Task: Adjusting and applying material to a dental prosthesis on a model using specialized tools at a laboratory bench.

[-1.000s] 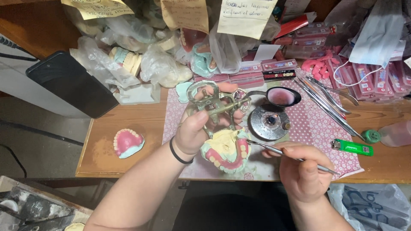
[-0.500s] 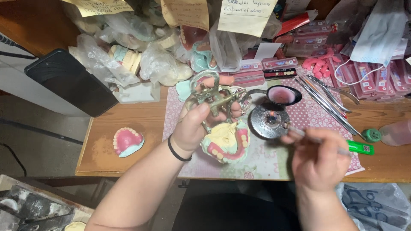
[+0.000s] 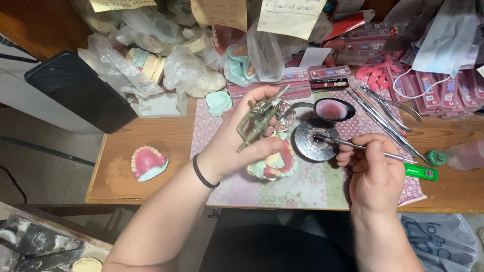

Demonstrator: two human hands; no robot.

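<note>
- Metal instrument (image 3: pixel 353 146), thin and rigid, sits pinched near its middle in the right hand (image 3: pixel 373 174); its tip rests in a round metal dish (image 3: pixel 312 141) on the surface (image 3: pixel 151 136).
- Left hand (image 3: pixel 237 146) wraps closed around a brass-coloured articulator (image 3: pixel 259 118) carrying a pink-and-green denture model (image 3: pixel 275 161), held just above a patterned mat (image 3: pixel 322 186).
- Plaster and wax likely make the model heavy for its size and brittle; the metal frame looks the safest grip.
- Nearby: a spoon of pink wax (image 3: pixel 333 109), spare tools (image 3: pixel 388 118), a green lighter (image 3: pixel 421 172), a second denture (image 3: pixel 147 163).
</note>
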